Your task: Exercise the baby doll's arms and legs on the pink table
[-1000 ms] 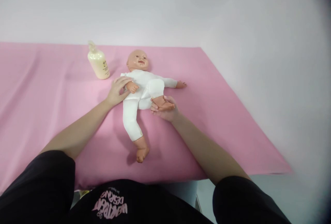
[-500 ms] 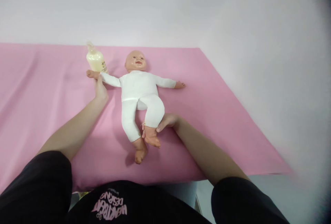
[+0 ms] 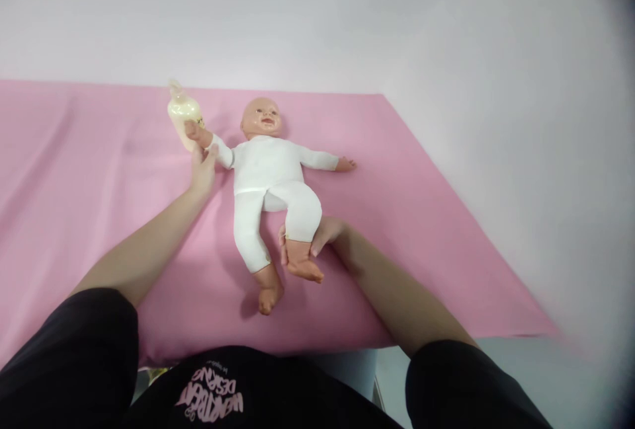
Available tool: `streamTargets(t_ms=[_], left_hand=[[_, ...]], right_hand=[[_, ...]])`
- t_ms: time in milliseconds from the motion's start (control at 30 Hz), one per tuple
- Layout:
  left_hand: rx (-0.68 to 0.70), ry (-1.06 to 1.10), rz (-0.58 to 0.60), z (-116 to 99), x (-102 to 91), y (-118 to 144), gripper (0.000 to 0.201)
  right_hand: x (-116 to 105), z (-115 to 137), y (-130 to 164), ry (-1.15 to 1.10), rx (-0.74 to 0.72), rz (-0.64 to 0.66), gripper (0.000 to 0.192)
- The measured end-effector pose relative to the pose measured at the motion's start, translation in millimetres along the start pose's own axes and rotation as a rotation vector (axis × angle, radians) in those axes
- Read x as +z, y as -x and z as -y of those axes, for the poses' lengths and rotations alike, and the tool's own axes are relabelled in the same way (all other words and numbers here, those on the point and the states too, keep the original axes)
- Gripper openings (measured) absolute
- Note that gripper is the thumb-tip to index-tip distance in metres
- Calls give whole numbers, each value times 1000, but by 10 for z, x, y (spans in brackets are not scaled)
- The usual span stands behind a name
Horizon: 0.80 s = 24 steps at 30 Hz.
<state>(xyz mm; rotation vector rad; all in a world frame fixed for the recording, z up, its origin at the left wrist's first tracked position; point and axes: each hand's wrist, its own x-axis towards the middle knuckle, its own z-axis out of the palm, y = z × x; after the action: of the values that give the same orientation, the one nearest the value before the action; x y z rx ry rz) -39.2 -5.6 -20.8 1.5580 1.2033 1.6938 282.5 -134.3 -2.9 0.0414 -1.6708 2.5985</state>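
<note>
Two hands grip one doll (image 3: 268,171) lying face up on the pink sheet (image 3: 99,171). The left hand (image 3: 202,171) closes on its forearm, lifted toward the bottle (image 3: 181,115) of cream lotion just beyond. The right hand (image 3: 317,237) closes on its ankle. The doll's long axis runs head away from the person.

1. White suit on the doll (image 3: 268,174), with peach head and feet.
2. Creamy yellow bottle (image 3: 182,115).
3. Plain pink sheet (image 3: 89,171).
4. Black shirt (image 3: 218,389) with pink letters.
5. White wall (image 3: 347,19).
</note>
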Motion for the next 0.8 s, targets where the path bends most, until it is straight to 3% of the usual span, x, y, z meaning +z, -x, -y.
streamTargets(t_ms=[133,233,367,467,567,800], left_hand=[[137,-157,101,-182,73,113,70],[336,-325,280,-332,90,185,59],[450,-425,477,-458,85,217,50],[447,-485,512,-497,85,216,48],[418,-537,523,-522,90,220,46],[437,-460,486,-506,89,234,51]], right_hand=[[-47,-118,39,-149,-224,-55,66],[-86,-150,42,-202,-395,-76,61],[-110,-64,29,-265,-468,-319,55],[-117,9,26,-320,-486,-546,49],[-116,37,23,-337,-478,-689,45],[-103,36,-1,-319,-433,-760,45]])
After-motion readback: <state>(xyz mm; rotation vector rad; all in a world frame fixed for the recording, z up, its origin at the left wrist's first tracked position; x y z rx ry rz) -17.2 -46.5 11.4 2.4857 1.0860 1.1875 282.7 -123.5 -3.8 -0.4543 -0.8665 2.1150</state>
